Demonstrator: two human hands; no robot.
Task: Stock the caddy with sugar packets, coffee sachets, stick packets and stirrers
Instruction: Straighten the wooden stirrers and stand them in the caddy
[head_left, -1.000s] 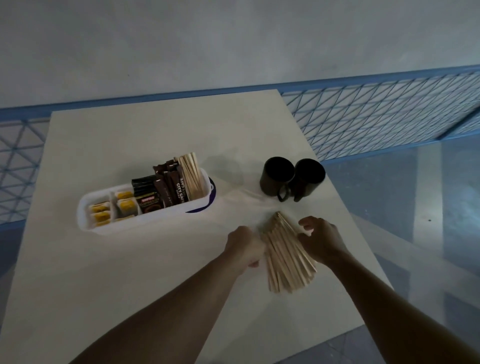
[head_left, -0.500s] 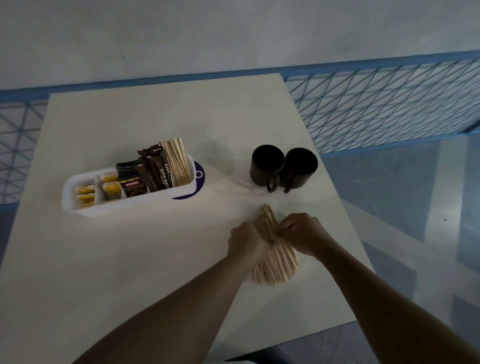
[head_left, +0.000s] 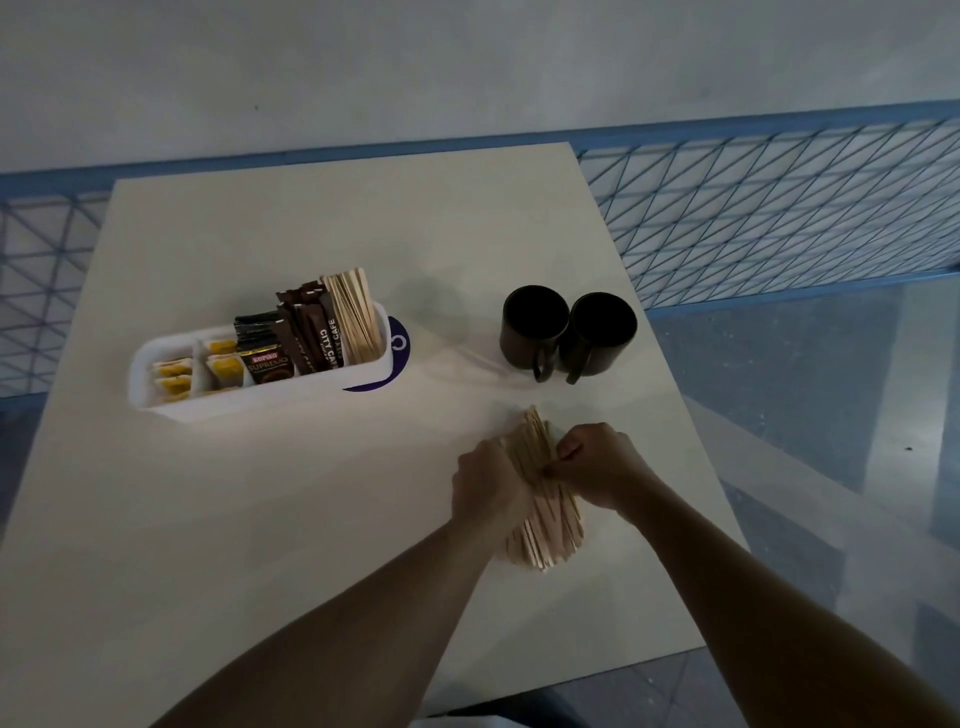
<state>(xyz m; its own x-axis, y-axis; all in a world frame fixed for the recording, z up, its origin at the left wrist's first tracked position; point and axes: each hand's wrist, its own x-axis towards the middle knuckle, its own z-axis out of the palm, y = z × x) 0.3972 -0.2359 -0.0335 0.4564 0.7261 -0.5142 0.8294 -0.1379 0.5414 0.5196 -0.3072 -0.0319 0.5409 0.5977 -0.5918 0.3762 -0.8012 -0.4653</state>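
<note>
A white caddy (head_left: 156, 395) stands left of centre on the pale table (head_left: 260, 519). It holds yellow sugar packets (head_left: 223, 368), a dark coffee sachet (head_left: 265, 358), brown stick packets (head_left: 311, 338) and upright wooden stirrers (head_left: 353, 319). A loose bundle of wooden stirrers (head_left: 545, 525) lies on the table to the right. My left hand (head_left: 485, 491) presses against the bundle's left side. My right hand (head_left: 597, 467) pinches the bundle from the right, fingers curled on the sticks.
Two black mugs (head_left: 535, 327) (head_left: 602, 332) stand side by side behind the bundle, near the table's right edge. A purple and white disc (head_left: 397, 353) lies under the caddy's right end. A blue mesh railing (head_left: 779, 218) runs behind the table.
Both hands have closed in on the loose stirrers, squeezing the fanned pile into a tighter bundle. The view has shifted slightly.
</note>
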